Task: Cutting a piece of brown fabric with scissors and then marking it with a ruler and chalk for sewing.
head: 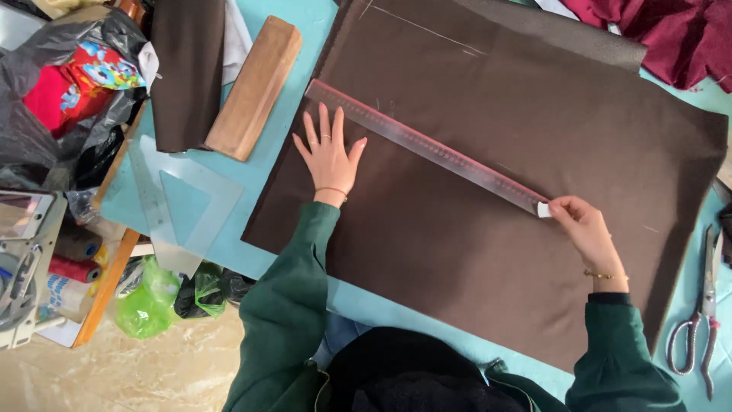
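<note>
A large dark brown cloth lies spread flat on a light blue table. A long clear ruler lies slantwise across it, from upper left to lower right. My left hand presses flat on the cloth with fingers spread, its fingertips by the ruler's upper end. My right hand pinches a small white piece of chalk at the ruler's lower end. Faint chalk lines show near the cloth's top edge. Both arms wear green sleeves.
Scissors lie at the table's right edge. A wooden block and a clear set square lie at the left, beside folded brown cloth. Dark red fabric sits top right. Bags, thread spools and a machine crowd the left.
</note>
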